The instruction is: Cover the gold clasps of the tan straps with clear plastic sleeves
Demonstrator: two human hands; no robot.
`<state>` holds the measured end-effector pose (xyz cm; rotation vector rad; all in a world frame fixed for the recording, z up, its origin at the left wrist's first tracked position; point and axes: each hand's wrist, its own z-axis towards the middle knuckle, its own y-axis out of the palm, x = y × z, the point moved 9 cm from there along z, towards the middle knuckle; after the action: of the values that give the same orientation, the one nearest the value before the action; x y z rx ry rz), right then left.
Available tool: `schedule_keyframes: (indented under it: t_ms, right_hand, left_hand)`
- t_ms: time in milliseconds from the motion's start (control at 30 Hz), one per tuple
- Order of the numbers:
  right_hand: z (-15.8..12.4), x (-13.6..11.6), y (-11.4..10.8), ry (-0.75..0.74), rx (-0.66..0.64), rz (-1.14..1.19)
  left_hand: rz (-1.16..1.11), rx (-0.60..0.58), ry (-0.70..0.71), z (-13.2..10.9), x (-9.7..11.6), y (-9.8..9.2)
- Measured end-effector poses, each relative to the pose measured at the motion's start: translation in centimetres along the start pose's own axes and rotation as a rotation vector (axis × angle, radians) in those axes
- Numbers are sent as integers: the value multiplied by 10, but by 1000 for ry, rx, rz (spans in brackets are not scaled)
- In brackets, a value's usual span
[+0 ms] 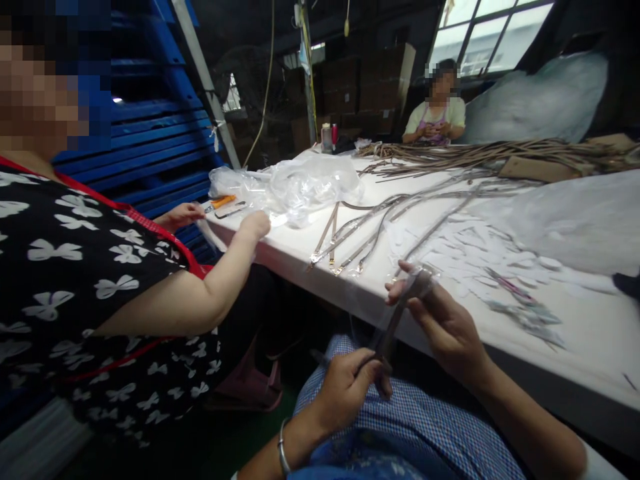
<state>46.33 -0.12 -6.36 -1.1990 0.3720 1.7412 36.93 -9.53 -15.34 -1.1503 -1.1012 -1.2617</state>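
Above my lap, a dark brown belt (393, 328) runs between my two hands. Its lower part is pinched between the thumb and fingers of my left hand (347, 390), which wears a bangle at the wrist. My right hand (447, 327) is higher, at the table edge, with its fingers around the upper part of the belt. Clear film shows around the belt near the right fingers; its exact shape is blurred. Just beyond the hands, several thin belts (370, 223) lie with their metal buckles (332, 263) near the table's front edge.
White paper pieces (470, 250) and scissors (510, 285) lie to the right on the white table (290, 257). Clear plastic bags (315, 183) and an orange-handled cutter (223, 201) are left. Brown straps (450, 160) are heaped behind. One co-worker sits close at left, another across.
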Motion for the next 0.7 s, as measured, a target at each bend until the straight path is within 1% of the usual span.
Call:
schedule_keyframes:
  t_ms: [67,133,200,300,333,400,467,500,533,567,600,633,700]
  right_hand:
    - [-7,9,10,-143,-89,-265]
    - [-20,22,27,-234,-218,-399]
    - [-35,34,44,-258,-342,-448]
    - [-52,42,61,-188,-474,-446]
    - [-55,44,63,-128,-494,-427]
    - [-57,53,62,82,-503,-335]
    - [-61,67,59,372,-495,-129]
    - [-66,74,59,518,-488,7]
    - [-71,78,59,647,-479,149]
    - [-76,80,61,749,-472,286]
    - [-80,79,64,821,-469,407]
    - [-83,75,66,863,-465,503]
    - [-84,63,70,867,-468,632]
  left_hand:
    - [-101,9,-53,-6,4,0]
    - [-193,30,-109,-10,8,-5]
    - [-258,65,-161,-10,10,-13]
    - [-277,120,-236,-6,7,-32]
    - [-247,129,-255,-3,4,-39]
    - [-97,171,-244,2,2,-56]
    - [173,316,-134,5,10,-79]
    - [330,403,-51,3,18,-88]
    - [472,470,37,0,27,-92]
    - [584,490,119,-3,33,-89]
    - [662,450,185,-5,36,-79]
    - [710,364,237,-6,34,-66]
    - [735,166,302,-6,25,-38]
